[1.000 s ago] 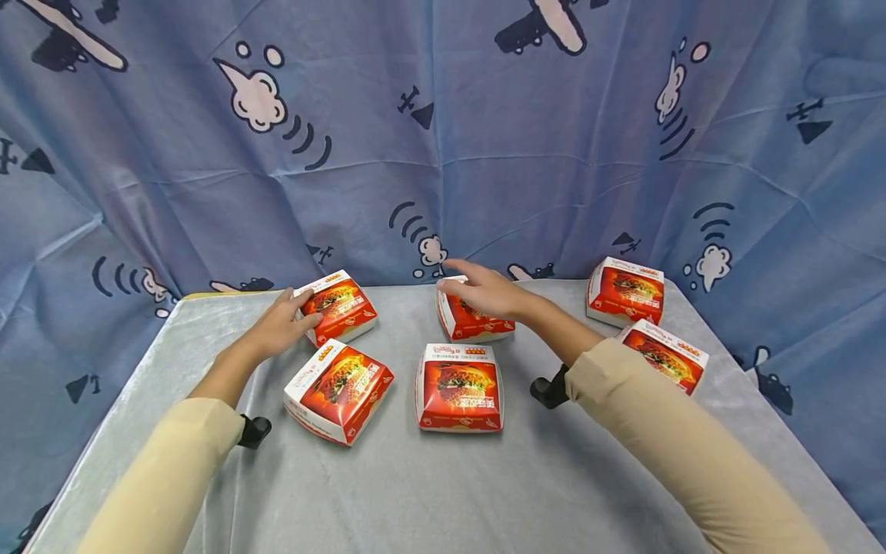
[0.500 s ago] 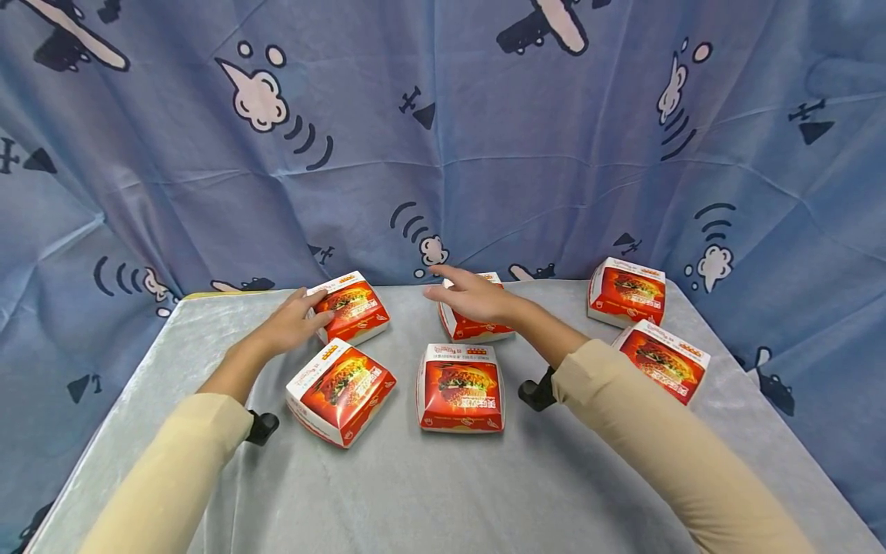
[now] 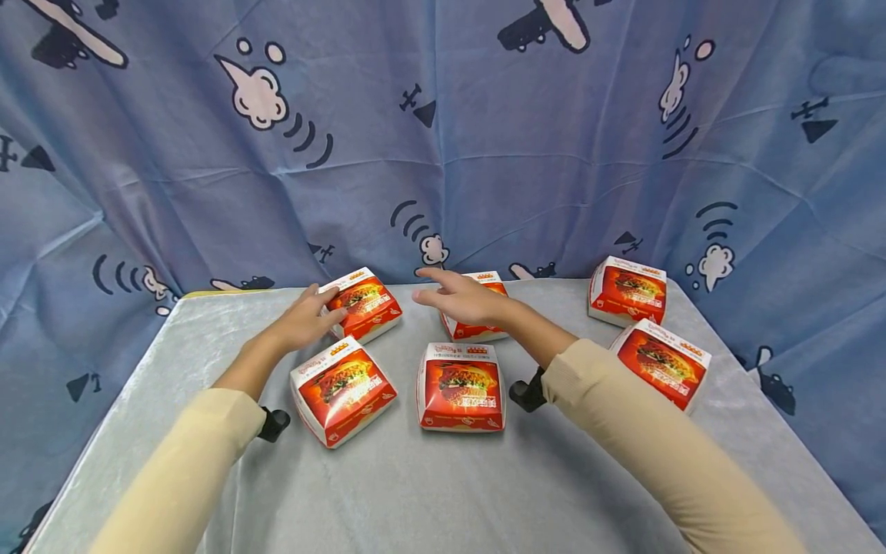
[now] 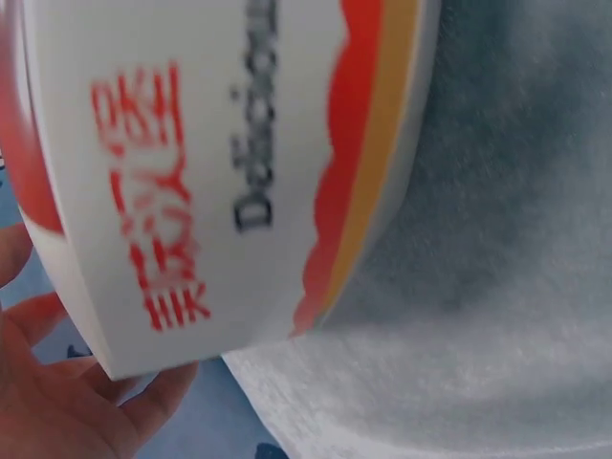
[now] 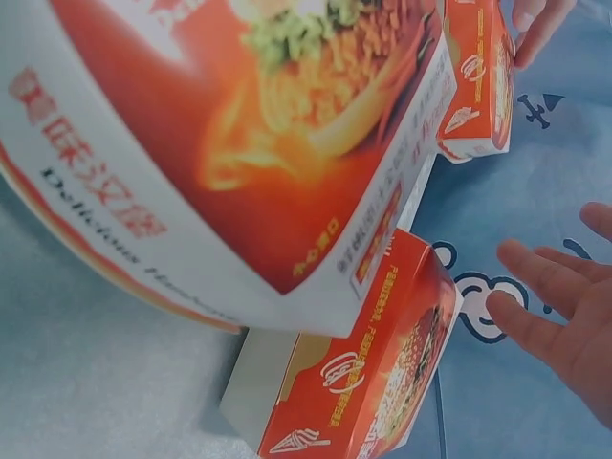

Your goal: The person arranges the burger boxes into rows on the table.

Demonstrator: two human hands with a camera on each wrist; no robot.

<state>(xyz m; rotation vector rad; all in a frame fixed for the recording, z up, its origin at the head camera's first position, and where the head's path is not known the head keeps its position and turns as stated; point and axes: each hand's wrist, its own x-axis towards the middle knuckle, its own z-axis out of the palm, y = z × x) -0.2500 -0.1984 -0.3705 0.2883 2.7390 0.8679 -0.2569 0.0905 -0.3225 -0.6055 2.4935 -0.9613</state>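
Red-and-white burger boxes stand on a grey cloth-covered table. My left hand (image 3: 302, 319) touches the left side of the back-left burger box (image 3: 370, 300), its fingers spread over that edge. Just in front of this box is the front-left burger box (image 3: 344, 392), set at an angle. My right hand (image 3: 465, 298) reaches leftward above the back-middle burger box (image 3: 494, 285) and hides part of it. In the right wrist view the right hand's fingers (image 5: 540, 277) are spread with nothing between them. A front-middle burger box (image 3: 461, 388) sits below the right hand.
Two more burger boxes stand at the right, one at the back (image 3: 628, 291) and one nearer (image 3: 662, 362), partly behind the right sleeve (image 3: 651, 423). A blue patterned curtain (image 3: 360, 208) hangs behind the table (image 3: 388, 500).
The left hand and the back-left burger box have slid to the right. The front-left box has turned slightly. The right hand has moved left over the back-middle box.
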